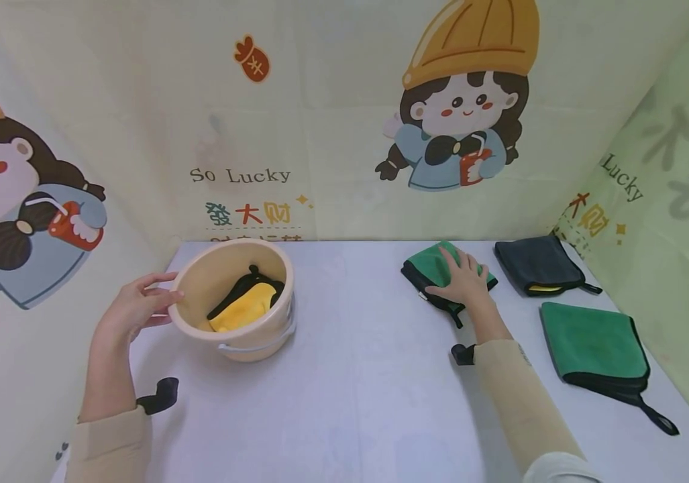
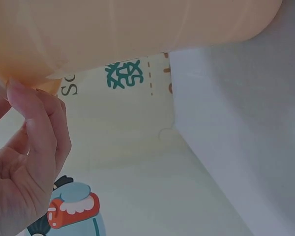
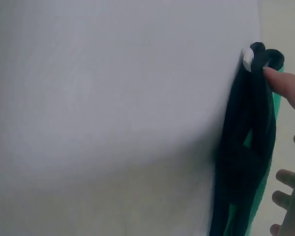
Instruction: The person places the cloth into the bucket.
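On the left stands a cream bucket (image 1: 199, 285) with a pale handle. My left hand (image 1: 139, 302) pinches its rim from the left side; the left wrist view shows my fingertips (image 2: 24, 98) at that rim. Inside the bucket lies a yellow and black cloth (image 1: 247, 305). My right hand (image 1: 463, 278) rests with spread fingers on a folded green cloth (image 1: 431, 263) with black edging. In the right wrist view, the thumb (image 3: 285, 86) touches the black edge of this cloth (image 3: 241, 162), and the other fingers stand apart.
To the right lie a folded dark cloth (image 1: 537, 261) with a yellow edge showing and another folded green cloth (image 1: 594, 342) with a black loop. All stand on a white table (image 1: 344, 402). Printed curtains (image 1: 344, 121) hang behind and at both sides.
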Available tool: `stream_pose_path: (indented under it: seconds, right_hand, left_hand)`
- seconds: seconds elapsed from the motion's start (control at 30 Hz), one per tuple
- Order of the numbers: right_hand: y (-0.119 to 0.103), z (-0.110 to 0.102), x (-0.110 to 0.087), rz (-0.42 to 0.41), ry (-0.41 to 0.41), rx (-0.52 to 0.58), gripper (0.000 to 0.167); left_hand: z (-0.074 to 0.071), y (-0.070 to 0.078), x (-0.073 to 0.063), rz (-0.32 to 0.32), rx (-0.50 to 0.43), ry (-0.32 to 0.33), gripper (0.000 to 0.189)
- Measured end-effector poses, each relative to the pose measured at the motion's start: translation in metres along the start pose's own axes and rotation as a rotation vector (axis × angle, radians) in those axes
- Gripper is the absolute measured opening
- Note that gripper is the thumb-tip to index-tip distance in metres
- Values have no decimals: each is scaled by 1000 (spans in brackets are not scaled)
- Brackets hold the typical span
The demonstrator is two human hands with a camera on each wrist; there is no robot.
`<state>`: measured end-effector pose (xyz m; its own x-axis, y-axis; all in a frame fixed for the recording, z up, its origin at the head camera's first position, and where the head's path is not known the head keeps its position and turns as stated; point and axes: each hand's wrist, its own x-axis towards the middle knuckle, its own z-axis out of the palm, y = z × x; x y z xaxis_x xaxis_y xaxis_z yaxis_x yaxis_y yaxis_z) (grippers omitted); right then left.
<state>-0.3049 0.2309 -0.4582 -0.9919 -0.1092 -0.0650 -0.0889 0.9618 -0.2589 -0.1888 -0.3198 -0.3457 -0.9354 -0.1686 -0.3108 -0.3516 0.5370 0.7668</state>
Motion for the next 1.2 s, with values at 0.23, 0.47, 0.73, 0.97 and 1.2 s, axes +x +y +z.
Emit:
stream_pose_path:
  seconds: [0.23,0.47,0.73,0.97,1.2]
  right_hand:
    - [0,4,3,12,-86,-29,97]
    - [-8,10,6,17,-90,-60,87]
    - [-9,12,12,-8,-70,-108,71]
    - [-13,13,12,-36,-34,-112,60]
    - [-15,15,13,-51,-3,-145,53]
  left_hand:
    - [1,2,0,2,4,-4,75]
    - [0,1,0,5,2,-5,75]
    - [-1,-1,0,-4,-2,-7,75]
    - [-2,-2,2,6,10,-3,74]
    - [-1,-1,1,8,-4,-7,75]
